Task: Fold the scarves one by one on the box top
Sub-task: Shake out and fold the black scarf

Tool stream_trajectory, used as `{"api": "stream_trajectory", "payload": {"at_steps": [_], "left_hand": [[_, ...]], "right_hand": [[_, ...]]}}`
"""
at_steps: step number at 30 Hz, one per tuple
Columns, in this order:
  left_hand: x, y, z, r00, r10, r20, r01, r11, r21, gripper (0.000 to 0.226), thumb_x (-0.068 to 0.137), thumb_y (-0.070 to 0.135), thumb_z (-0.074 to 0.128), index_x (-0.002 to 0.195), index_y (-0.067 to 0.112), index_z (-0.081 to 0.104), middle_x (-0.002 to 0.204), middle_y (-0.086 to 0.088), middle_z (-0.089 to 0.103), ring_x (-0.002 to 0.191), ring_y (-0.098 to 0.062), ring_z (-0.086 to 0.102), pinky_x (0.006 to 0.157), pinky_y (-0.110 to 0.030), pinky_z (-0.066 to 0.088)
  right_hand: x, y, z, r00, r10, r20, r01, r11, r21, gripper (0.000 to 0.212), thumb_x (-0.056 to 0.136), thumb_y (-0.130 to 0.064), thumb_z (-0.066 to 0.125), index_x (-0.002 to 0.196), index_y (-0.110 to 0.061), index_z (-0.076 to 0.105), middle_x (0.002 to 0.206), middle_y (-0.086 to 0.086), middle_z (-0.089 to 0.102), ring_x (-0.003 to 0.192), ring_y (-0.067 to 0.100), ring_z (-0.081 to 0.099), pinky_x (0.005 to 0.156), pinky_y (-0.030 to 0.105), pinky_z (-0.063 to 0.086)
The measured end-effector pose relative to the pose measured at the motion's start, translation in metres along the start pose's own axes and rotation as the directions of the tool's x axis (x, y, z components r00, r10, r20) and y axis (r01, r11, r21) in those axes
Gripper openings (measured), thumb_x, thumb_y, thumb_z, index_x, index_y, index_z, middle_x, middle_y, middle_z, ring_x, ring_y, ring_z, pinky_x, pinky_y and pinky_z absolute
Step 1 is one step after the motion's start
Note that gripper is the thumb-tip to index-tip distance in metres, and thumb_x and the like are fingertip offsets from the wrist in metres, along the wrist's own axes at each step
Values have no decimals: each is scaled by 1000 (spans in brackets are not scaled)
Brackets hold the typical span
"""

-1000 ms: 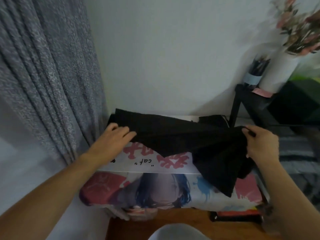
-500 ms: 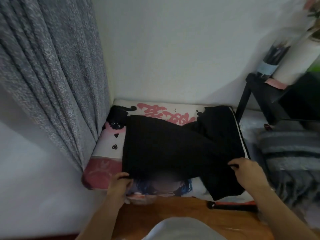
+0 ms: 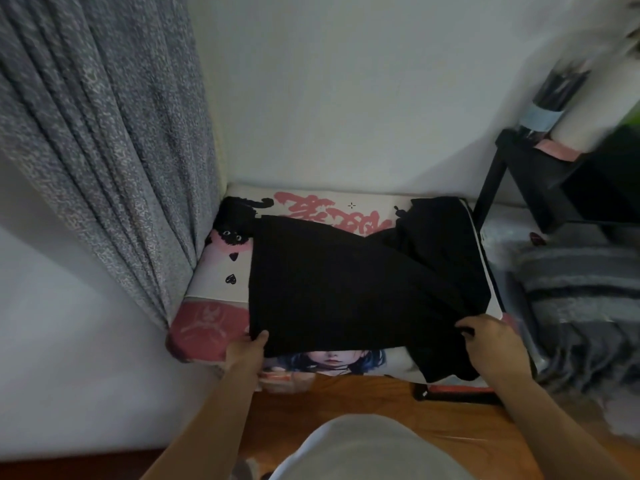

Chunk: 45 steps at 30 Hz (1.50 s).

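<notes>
Printed box (image 3: 221, 271) against the wall, nothing seen inside, lid shut. Black scarf (image 3: 346, 289) spread flat across the box top, right end bunched and hanging over the near edge. Left hand (image 3: 247, 351) pinches the scarf's near-left corner, thumb on top, other fingers hidden under the cloth. Right hand (image 3: 493, 344) grips the near-right edge, fingers curled onto fabric. Grey curtain (image 3: 104, 150) left, grey blanket (image 3: 581, 306) right.
</notes>
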<state>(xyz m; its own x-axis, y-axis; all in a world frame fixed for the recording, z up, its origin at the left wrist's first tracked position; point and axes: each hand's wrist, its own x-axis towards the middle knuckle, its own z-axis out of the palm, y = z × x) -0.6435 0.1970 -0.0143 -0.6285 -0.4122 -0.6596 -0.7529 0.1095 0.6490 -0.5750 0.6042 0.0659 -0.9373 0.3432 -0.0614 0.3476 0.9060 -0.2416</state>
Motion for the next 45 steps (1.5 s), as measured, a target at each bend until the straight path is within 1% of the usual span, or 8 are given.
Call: {"api": "stream_trajectory", "payload": {"at_steps": [5,18,24,28,34,38,41,45], "left_hand": [[-6,9,7,998,12,-60,-4,991,135,18,95,26,67,98,11,58,87,-10,62,70,-19,55,68,-34,45],[-23,9,-13,977,-41,-208,-2,979,-202,40,102,38,50,106,0,60,97,-20,65,88,-36,62,79,-44,52],[-41,80,-29,996,-8,85,68,674,-736,34,104,21,51,133,3,54,120,-14,62,108,-27,63,89,-37,54],[-40,133,-43,950,17,311,256,527,-811,12,99,13,61,105,2,61,108,-9,61,87,-17,60,66,-28,58],[-63,311,-54,936,281,212,-11,627,-779,15,98,14,63,111,9,59,119,-11,65,106,-26,64,61,-35,56],[-124,418,-74,799,599,49,-285,449,-847,39,102,22,59,136,7,50,114,-12,61,91,-27,64,60,-34,62],[-155,425,-92,714,698,-47,-346,294,-891,36,99,25,62,130,8,55,117,-11,63,101,-28,67,77,-38,63],[-113,346,-105,819,573,16,-241,370,-897,33,99,27,63,126,11,58,111,-7,68,102,-20,69,81,-33,62]], "right_hand": [[-1,1,-4,1000,-3,-13,3,1000,24,21,92,-12,65,110,-20,74,107,5,70,86,22,68,68,33,54],[-3,-3,-10,998,41,-51,-38,998,51,19,94,-20,64,110,-23,73,103,3,71,84,20,67,68,32,53],[12,-26,-40,976,23,-217,29,972,233,19,94,-14,65,111,-16,73,100,7,72,83,21,68,75,34,57],[40,-39,-76,962,76,-262,22,936,350,17,96,-14,64,109,-15,74,89,9,73,68,23,67,70,36,59],[112,-62,-181,928,159,-336,-18,922,388,22,99,-22,59,113,-13,74,108,18,72,97,38,65,86,43,54],[116,-81,-261,789,183,-587,130,883,451,27,102,-23,53,116,-8,71,109,21,70,101,38,64,81,33,45],[99,-82,-289,717,103,-689,294,852,433,24,102,-20,54,113,-5,71,104,15,70,96,30,64,79,29,41],[75,-65,-253,756,-149,-638,397,878,265,19,96,-15,65,107,-2,74,99,12,72,91,22,63,85,22,41]]}}
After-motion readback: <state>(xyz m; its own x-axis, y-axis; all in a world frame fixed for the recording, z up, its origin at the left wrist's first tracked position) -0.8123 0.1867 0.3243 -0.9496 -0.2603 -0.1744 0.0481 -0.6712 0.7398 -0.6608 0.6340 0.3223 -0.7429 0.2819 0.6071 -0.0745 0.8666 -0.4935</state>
